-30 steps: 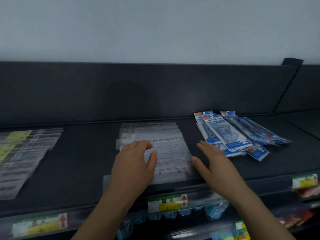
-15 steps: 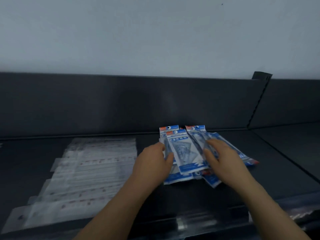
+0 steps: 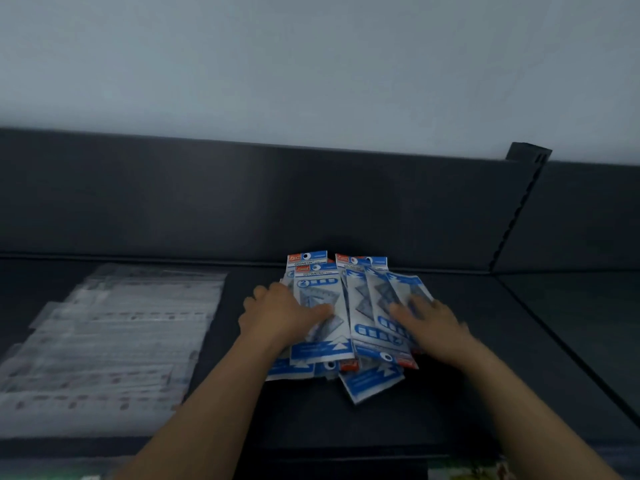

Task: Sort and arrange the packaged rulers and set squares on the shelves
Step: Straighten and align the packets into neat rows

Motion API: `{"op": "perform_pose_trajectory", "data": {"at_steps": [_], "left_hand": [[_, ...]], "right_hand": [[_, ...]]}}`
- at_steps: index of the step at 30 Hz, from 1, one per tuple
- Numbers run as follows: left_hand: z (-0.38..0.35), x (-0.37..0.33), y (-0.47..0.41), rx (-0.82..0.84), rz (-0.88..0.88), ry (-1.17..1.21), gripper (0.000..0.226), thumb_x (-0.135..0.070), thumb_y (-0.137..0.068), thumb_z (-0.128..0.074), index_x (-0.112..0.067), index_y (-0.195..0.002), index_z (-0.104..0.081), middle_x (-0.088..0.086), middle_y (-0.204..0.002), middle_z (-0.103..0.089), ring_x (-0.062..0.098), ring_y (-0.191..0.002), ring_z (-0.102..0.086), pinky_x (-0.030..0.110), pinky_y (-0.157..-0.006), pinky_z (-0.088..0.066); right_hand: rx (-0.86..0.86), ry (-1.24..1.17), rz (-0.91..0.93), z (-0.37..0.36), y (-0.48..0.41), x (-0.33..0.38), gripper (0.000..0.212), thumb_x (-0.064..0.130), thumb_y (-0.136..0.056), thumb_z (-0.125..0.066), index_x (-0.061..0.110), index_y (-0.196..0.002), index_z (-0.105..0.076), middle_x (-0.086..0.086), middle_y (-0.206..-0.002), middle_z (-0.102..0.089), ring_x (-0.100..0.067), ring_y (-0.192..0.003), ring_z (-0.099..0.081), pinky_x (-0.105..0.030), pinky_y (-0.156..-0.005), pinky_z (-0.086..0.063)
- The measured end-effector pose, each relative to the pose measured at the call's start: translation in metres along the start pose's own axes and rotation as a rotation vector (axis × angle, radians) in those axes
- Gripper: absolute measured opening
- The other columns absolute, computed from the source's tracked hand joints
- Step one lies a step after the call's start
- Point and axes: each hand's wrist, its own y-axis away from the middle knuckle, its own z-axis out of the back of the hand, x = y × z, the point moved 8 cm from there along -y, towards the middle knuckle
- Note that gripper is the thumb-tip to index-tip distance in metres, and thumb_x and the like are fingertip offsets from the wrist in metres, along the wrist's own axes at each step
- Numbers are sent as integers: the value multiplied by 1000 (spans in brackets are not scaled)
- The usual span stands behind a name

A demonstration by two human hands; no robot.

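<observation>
Here, L hand (image 3: 277,315) pinches "GEOMETRIC" set-square pkts (image 3: 317,289); R hand (image 3: 431,323) lies flat on them, grip slack.

Blue-white set-square packs (image 3: 320,296); clear-ish ruler packs (image 3: 114,337).

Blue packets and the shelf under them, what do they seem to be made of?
Blue packets: likely glossy clear plastic film with printed card, since their contents show through. Shelf: probably painted metal, matte dark grey, judging by its flat even surface and slotted upright; not certain.
</observation>
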Motion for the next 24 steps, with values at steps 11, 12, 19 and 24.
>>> {"op": "perform_pose_trajectory", "data": {"at_steps": [11, 12, 19, 24], "left_hand": [[22, 20, 6, -45, -48, 316, 43, -32, -83, -71, -5, -111, -52, 5, -105, -56, 15, -84, -51, 26, -62, -39], [29, 23, 6, -89, -56, 330, 40, -30, -86, -68, -4, -112, -50, 5, -103, -54, 15, -83, -49, 26, -62, -37], [69, 38, 13, -273, -171, 417, 14, -21, -97, -51, -9, -99, -45, 2, -88, -50, 7, -65, -44, 19, -48, -30], [84, 45, 24, -328, -245, 560, 12, -22, -99, -48, -11, -102, -46, -11, -82, -48, 1, -69, -48, 14, -48, -31]], "right_hand": [[26, -148, 128, -36, 9, 49, 70, 61, -93, -35, 39, -152, -5, -5, -161, 2, -27, -148, -1, -41, -118, -6], [31, -164, 138, -38, 12, 55, 69, 61, -93, -36, 40, -152, -7, -4, -161, 3, -27, -148, -2, -42, -119, -7], [-48, -469, 188, -30, 8, 81, 71, 51, -74, -71, 36, -138, -45, -2, -141, -43, -21, -127, -44, -40, -107, -41], [-16, -655, 91, -25, 4, 68, 75, 21, -71, -82, 20, -137, -47, -1, -128, -55, -18, -109, -58, -29, -83, -51]]}}
